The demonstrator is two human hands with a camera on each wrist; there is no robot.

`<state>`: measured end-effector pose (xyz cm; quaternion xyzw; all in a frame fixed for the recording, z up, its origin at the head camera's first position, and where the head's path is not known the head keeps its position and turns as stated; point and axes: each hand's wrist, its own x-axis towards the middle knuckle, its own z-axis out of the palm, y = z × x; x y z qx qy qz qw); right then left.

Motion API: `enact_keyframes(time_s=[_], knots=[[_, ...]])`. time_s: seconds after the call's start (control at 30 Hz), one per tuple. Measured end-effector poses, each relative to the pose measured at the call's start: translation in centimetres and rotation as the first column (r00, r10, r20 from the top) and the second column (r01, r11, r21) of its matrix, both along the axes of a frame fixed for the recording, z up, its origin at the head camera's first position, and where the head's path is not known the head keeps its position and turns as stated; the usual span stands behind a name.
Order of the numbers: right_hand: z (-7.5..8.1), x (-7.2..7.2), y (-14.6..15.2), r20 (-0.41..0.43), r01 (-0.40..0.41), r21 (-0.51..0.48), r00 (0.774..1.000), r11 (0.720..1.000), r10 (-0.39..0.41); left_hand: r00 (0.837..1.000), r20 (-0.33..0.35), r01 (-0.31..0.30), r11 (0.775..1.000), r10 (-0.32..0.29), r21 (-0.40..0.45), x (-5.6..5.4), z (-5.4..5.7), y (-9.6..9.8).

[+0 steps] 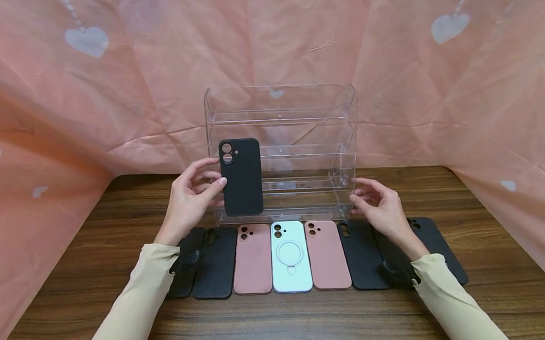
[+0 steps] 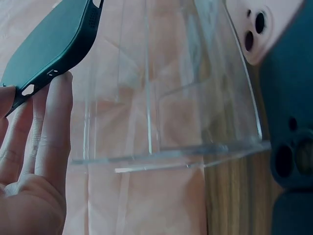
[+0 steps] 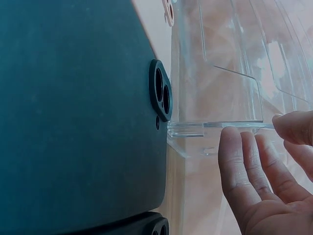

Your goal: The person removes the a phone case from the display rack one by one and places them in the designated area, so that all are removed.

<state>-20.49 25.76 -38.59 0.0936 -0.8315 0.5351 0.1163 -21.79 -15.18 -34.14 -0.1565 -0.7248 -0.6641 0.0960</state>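
Note:
My left hand (image 1: 190, 198) grips a black phone case (image 1: 242, 177) by its left edge, thumb on the face toward me. The case stands upright, camera cutouts at top left, before the left part of a clear tiered acrylic display rack (image 1: 312, 213). In the left wrist view, fingers (image 2: 55, 122) support the case's edge, apart from the rack. At the rack's right side, my right hand (image 1: 380, 205) pinches the side panel; the right wrist view has the thumb (image 3: 296, 127) on one side and the fingertips on the other. No cases show on its shelves.
A row of phone cases lies before the rack: black ones at both ends, a pink case (image 1: 252, 259), a white case with a ring (image 1: 292, 273), another pink case (image 1: 328, 255). Wooden table (image 1: 263, 326) below; pink heart-printed cloth (image 1: 292, 33) hangs behind and at both sides.

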Motion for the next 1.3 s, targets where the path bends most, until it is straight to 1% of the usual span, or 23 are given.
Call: enact_keyframes(time_s=[0.23, 0.43, 0.6, 0.8, 0.97, 1.17, 1.3], knots=[[0.0, 0.1, 0.1, 0.01, -0.001, -0.013, 1.0, 1.0, 0.001, 1.0, 0.01, -0.011, 0.999, 0.011, -0.036, 0.7, -0.4, -1.5], [0.0, 0.2, 0.2, 0.012, -0.004, -0.013, 1.0, 1.0, 0.004, 0.999, 0.042, -0.015, 0.998, 0.017, -0.06, 1.5, -0.8, -2.8], [-0.1, 0.0, 0.2, 0.014, 0.008, -0.015, 1.0, 1.0, -0.008, 0.999, 0.034, -0.023, 0.996, 0.026, -0.091, 1.8, -1.1, -3.8], [-0.4, 0.1, 0.1, 0.017, 0.046, -0.03, 0.999, 0.998, -0.045, 0.998, 0.062, -0.024, 0.997, 0.029, -0.075, 2.3, -1.6, -4.8], [-0.6, 0.3, -0.1, 0.019, 0.073, -0.025, 0.997, 0.997, -0.073, 0.997, 0.063, -0.033, 0.996, 0.038, -0.084, 2.5, -2.0, -5.8], [-0.3, 0.4, -0.3, 0.048, 0.069, -0.039, 0.997, 0.997, -0.067, 0.997, 0.055, -0.053, 0.993, 0.059, -0.104, 2.9, -2.2, -7.3], [-0.1, 0.5, -0.4, 0.063, 0.066, -0.054, 0.996, 0.996, -0.063, 0.995, 0.071, -0.063, 0.991, 0.071, -0.117, 3.4, -2.6, -8.3]])
